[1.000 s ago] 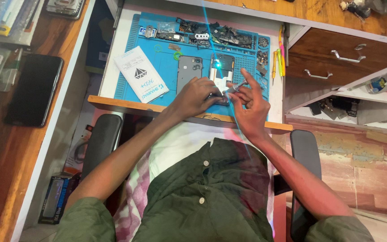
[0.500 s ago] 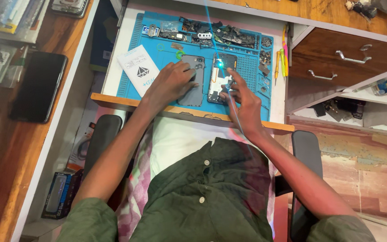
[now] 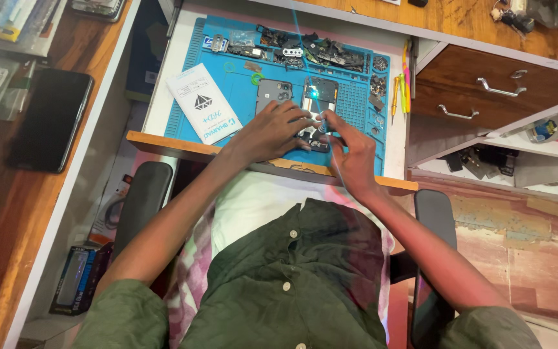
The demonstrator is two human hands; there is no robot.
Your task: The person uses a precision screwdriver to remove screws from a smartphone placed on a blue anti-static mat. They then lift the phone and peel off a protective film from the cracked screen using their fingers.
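A white rectangular packet [image 3: 203, 111] with a dark triangular mark lies tilted at the left edge of the blue work mat [image 3: 243, 39]. Loose phone parts [image 3: 311, 50] crowd the mat's far edge. An opened phone [image 3: 316, 106] lies near the mat's middle, beside a grey back cover [image 3: 272, 94]. Both hands have drawn together since half a second ago: the left hand [image 3: 271, 132] rests fingers spread narrowly on the phone's lower end, the right hand [image 3: 350, 152] pinches there too.
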